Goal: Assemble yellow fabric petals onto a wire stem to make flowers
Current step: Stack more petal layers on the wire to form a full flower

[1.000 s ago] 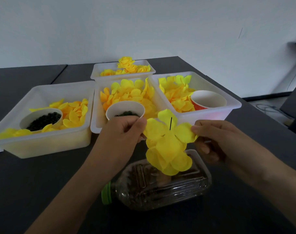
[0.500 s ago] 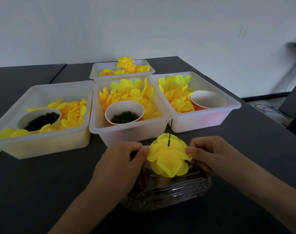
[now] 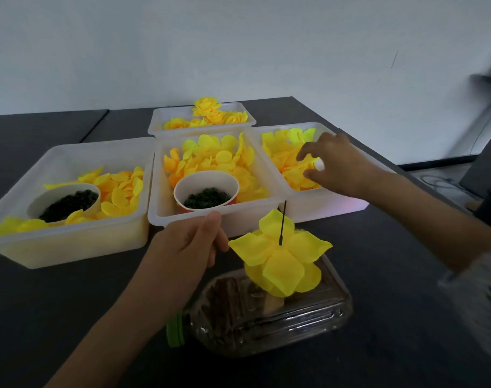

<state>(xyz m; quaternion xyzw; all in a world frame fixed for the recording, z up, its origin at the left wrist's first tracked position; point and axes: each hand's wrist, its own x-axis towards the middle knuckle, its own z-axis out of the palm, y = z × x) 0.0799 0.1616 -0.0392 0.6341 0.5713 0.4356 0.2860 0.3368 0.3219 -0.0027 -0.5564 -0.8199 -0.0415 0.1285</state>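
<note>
A half-built yellow fabric flower [image 3: 280, 259] sits on a thin dark wire stem [image 3: 282, 224] that pokes up through its middle. The flower stands over a clear plastic bottle [image 3: 269, 315] lying on its side. My left hand [image 3: 188, 247] hovers just left of the flower with fingers loosely curled, and nothing shows in its grip. My right hand [image 3: 339, 166] is stretched over the right bin [image 3: 336, 210], fingers spread above the loose yellow petals [image 3: 283, 161] inside. No petal shows between its fingers.
The left bin [image 3: 71, 148] and middle bin [image 3: 208, 218] hold more petals, each with a cup of dark green rings [image 3: 66, 201] [image 3: 206, 196]. A back bin [image 3: 157, 121] holds finished yellow flowers. The bottle's green cap [image 3: 176, 329] points left. Dark table all around.
Both hands let go of the flower's petals after pushing it down the wire. My right hand has swung up and away to the right bin; my left hand drew slightly left.
</note>
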